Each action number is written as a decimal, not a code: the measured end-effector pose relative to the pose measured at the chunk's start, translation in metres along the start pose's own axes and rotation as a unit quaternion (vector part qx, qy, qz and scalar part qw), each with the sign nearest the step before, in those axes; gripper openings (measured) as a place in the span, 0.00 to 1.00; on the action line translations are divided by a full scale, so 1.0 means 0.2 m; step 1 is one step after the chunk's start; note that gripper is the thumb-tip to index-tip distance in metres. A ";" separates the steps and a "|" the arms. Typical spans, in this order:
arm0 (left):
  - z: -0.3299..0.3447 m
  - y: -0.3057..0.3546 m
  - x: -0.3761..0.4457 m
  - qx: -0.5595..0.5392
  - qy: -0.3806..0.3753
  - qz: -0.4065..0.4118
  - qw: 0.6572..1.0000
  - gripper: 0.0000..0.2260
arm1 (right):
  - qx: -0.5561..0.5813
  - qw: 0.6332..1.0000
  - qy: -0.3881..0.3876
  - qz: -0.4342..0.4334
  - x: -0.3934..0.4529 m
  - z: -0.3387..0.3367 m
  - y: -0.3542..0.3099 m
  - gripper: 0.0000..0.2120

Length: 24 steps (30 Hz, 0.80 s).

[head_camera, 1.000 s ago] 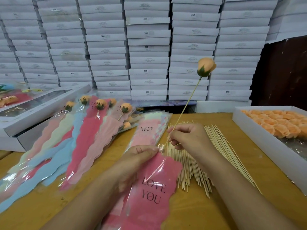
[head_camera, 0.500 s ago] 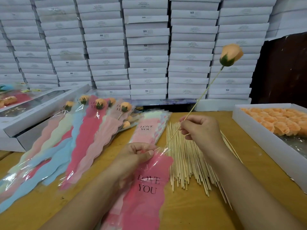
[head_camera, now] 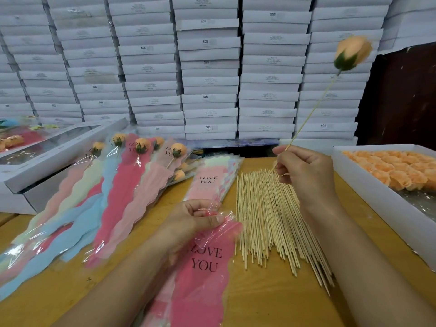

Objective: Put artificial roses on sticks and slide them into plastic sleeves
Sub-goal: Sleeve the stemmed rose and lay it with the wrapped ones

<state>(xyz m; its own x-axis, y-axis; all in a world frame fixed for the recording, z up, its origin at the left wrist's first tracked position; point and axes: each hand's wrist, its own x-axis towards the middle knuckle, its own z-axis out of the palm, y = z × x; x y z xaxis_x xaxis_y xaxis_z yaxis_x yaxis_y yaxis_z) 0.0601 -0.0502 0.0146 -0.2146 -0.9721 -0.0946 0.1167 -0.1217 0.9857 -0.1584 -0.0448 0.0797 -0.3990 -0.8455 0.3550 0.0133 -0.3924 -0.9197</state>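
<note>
My right hand [head_camera: 304,171] pinches the thin, bendy stick [head_camera: 313,109] low down, its light rose [head_camera: 352,53] wobbling, while my left hand [head_camera: 195,220] pinches the slippery sleeve [head_camera: 203,274] by its top edge.

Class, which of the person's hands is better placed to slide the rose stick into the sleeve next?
Right. The right hand already pinches the stick bearing the rose, while the left hand holds the pink sleeve at its mouth.

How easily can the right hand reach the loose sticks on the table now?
Probably yes: the right hand hovers directly over the loose sticks, nothing between, but it already pinches the rose stick.
</note>
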 end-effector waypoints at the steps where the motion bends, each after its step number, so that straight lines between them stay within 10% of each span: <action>1: 0.00 0.00 0.00 -0.001 0.000 0.000 1.000 0.19 | -0.003 1.000 -0.007 0.000 0.00 0.00 0.00 0.12; 24: 0.04 0.01 -0.02 -0.034 -0.016 0.009 0.999 0.06 | -0.139 0.963 -0.229 0.041 -0.11 0.11 0.11 0.12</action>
<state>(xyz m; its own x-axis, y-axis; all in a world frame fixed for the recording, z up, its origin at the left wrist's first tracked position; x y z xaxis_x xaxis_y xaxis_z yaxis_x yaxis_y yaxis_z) 0.0543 -0.0451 0.0171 -0.2423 -0.9675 -0.0716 0.1861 -0.1188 0.9753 -0.1293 -0.0429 0.0547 0.0400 -0.9653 0.2580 -0.2437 -0.2598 -0.9344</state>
